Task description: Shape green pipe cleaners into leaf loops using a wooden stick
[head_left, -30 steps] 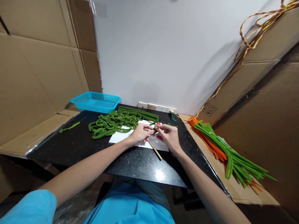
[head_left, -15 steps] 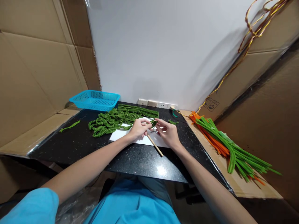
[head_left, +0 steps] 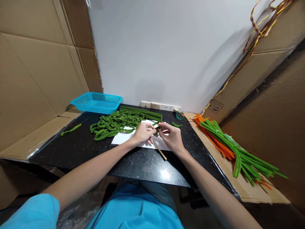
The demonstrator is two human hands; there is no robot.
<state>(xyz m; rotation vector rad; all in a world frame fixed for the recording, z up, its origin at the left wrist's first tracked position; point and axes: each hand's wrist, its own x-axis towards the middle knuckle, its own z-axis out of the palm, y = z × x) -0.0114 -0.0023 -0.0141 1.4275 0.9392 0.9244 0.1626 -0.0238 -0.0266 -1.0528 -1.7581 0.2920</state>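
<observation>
My left hand (head_left: 143, 133) and my right hand (head_left: 172, 136) meet over a white sheet (head_left: 121, 138). Between their fingertips is a dark green pipe cleaner (head_left: 157, 128), pinched from both sides and bent; its exact shape is partly hidden by the fingers. Below the hands a thin wooden stick (head_left: 161, 152) lies across the sheet's front edge, its upper end covered. To the left is a heap of looped green pipe cleaners (head_left: 114, 122), some reaching onto the sheet. A single curled green piece (head_left: 176, 125) rests right of the sheet.
Behind the heap lies a bundle of straight dark green stems (head_left: 143, 112). A blue plastic basket (head_left: 95, 109) stands back left. Light green stems (head_left: 238, 149) and orange stems (head_left: 220, 147) lie on cardboard at right. Wall sockets (head_left: 156, 106) and twisted wire (head_left: 220, 92) edge the back.
The fingers have shifted around the green pipe cleaner, and a strip of it now shows above them. My left hand has moved slightly, covering more of the wooden stick.
</observation>
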